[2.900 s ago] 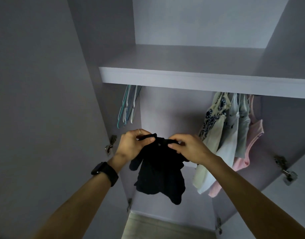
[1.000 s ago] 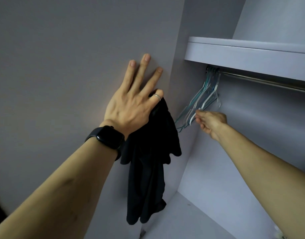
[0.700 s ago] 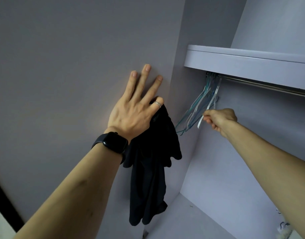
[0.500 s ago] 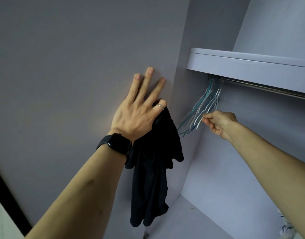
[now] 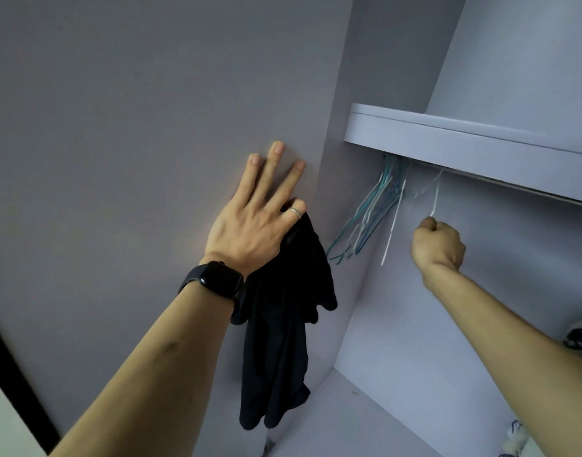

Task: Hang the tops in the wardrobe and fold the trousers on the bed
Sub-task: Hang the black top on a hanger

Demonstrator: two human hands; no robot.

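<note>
Step in hand: hanger fetch for black top point(image 5: 283, 324). Left hand point(image 5: 250, 232) is laid flat on wardrobe panel point(image 5: 151, 127), three fingers point(image 5: 276, 169) spread, top pinched under the ringed finger and hung beside the panel. Right hand point(image 5: 437, 245) is fisted round white hanger point(image 5: 434, 199), just right of hanger bunch point(image 5: 365, 222) under shelf point(image 5: 480, 150). Next, likely: hanger lifted off rail point(image 5: 530, 191) and threaded through the top's neck. Hook engagement can't be told; blurred.

Left hand point(image 5: 250, 225): black top point(image 5: 283, 324); right hand point(image 5: 437, 244): hanger point(image 5: 394, 222)
</note>
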